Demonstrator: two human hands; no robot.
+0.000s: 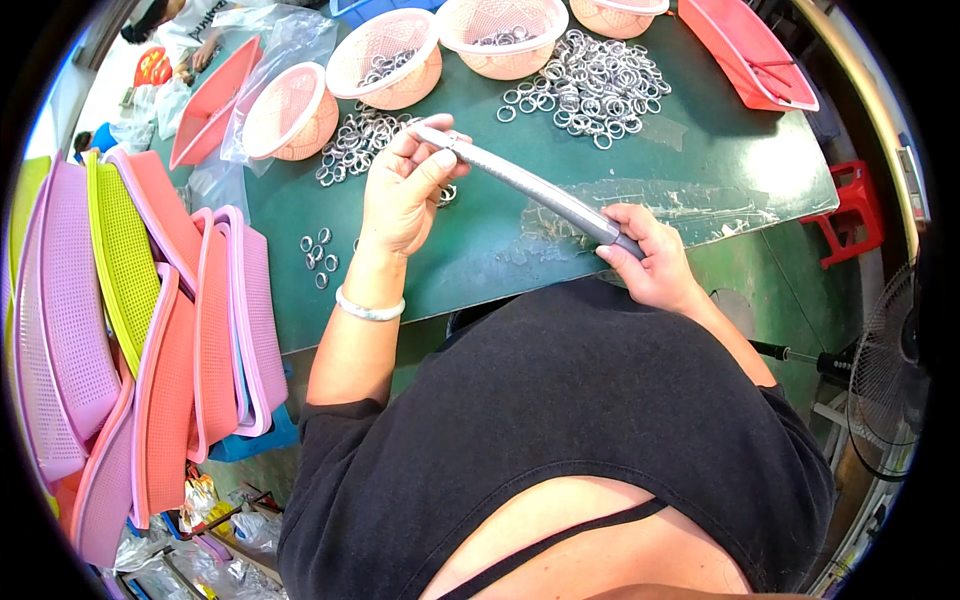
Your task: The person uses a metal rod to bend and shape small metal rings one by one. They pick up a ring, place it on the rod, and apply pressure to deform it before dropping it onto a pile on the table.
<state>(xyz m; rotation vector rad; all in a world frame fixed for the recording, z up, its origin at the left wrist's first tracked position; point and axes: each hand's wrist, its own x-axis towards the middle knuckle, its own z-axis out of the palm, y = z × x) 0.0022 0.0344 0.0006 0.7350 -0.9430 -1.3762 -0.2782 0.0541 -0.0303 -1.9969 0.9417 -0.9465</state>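
Observation:
A long grey tapered ring mandrel slants across in front of me above the green table. My right hand is closed round its thick, dark handle end. At the thin end, my left hand has thumb and fingers pinched on the mandrel; whether a ring sits there under the fingers is hard to make out. Just behind the left hand lies a heap of silver rings, partly hidden by it. A larger pile of rings spreads farther back, and several loose rings lie left of my forearm.
Pink baskets line the back of the green table, some with rings inside. A red tray stands back right, a red stool beyond the table's edge. Stacked colourful baskets crowd the left; a fan stands right.

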